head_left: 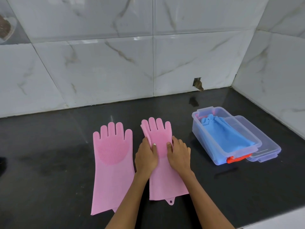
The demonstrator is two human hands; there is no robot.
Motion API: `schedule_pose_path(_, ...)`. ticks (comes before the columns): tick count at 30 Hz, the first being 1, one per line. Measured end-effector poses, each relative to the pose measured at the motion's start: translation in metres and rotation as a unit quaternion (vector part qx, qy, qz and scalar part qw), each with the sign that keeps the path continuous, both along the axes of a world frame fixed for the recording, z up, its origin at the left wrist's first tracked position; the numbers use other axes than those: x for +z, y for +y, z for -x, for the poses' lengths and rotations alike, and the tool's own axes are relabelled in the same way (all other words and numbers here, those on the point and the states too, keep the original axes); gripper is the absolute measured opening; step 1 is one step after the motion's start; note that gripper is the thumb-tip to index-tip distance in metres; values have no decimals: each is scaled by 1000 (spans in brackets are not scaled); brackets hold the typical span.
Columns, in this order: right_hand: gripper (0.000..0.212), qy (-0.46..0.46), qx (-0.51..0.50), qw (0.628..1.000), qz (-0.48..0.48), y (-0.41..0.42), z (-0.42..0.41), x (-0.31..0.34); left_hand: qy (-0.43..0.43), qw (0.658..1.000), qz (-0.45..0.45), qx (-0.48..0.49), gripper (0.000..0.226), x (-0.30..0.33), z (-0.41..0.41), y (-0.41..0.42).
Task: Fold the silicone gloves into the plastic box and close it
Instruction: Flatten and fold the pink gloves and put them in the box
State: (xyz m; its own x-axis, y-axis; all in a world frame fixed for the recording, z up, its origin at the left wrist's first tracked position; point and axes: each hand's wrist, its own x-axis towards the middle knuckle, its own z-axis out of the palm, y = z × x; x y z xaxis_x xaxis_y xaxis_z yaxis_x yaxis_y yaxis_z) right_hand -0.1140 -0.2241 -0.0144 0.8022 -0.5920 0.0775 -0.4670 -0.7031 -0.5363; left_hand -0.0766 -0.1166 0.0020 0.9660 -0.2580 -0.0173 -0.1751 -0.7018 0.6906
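Head view shows a black counter (49,154) running across the lower half of the frame, backed by marble-look wall tiles (99,66) with a small broken hole (197,83) near the tile base right of centre. At the right of the frame sits a clear plastic box (206,138), open, with blue gloves (227,138) lying inside along its length. Something orange-red (234,159) shows at the box's near end, possibly a latch or another glove; the view is too poor to tell. The clear lid (264,146) lies just beside the box on its right, partly tucked against or under it.

In the middle of the frame lie two pink silicone gloves, fingers pointing toward the wall. The left glove (112,162) lies flat and untouched, its ribbed round scrubbing patch facing up, cuff toward the bottom of the frame. The right glove (160,139) is just beside it, apart from the box, with its thumb side folded over along the left edge and a small hanging tab at the cuff.

Both forearms reach in from the bottom edge and cover part of this glove's middle. The left hand (146,160) pinches the folded left edge between thumb and fingers. The right hand (179,154) presses on the glove's right edge, thumb on top, fingers curled around the side.
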Motion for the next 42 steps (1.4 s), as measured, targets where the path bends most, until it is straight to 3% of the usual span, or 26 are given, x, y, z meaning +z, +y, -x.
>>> schedule_pose_path(2, 42, -36, 14, 997, -67, 1, 1, 2, -37, 998, 46, -7, 33, 13, 4, 0)
schedule_pose_path(5, 37, -99, 27, 970, -220, 3, 0, 9, -195, 971, 130, 50, 42, 32, 5, 7)
schedule_pose_path(9, 32, -156, 52, 913, -374, 7, -7, 20, 2, 995, 101, -21, 41, 9, -26, 24)
schedule_pose_path(10, 32, -168, 64, 901, -395, 10, -9, 21, 18, 996, 88, -5, 39, 3, -34, 31)
schedule_pose_path(13, 35, -199, 100, 876, -428, 24, -15, 24, -47, 992, 110, 43, 38, 14, -37, 51)
schedule_pose_path(16, 38, -218, 135, 862, -438, 43, -24, 27, -106, 984, 115, 85, 38, 21, -35, 69)
schedule_pose_path(21, 39, -228, 192, 847, -441, 71, -36, 31, 16, 960, 277, 21, 47, 30, -34, 105)
schedule_pose_path(25, 40, -201, 215, 860, -417, 85, -42, 30, 45, 948, 310, 52, 46, 32, -40, 135)
schedule_pose_path(31, 34, -33, 192, 922, -334, 86, -42, 17, 100, 961, 223, 131, 29, 10, -33, 161)
schedule_pose_path(35, 28, -33, 151, 937, -314, 88, -42, 16, 64, 965, 137, 216, 17, 0, -35, 167)
schedule_pose_path(42, 23, -66, 124, 954, -264, 94, -41, 10, -10, 967, 21, 254, 13, -2, -35, 167)
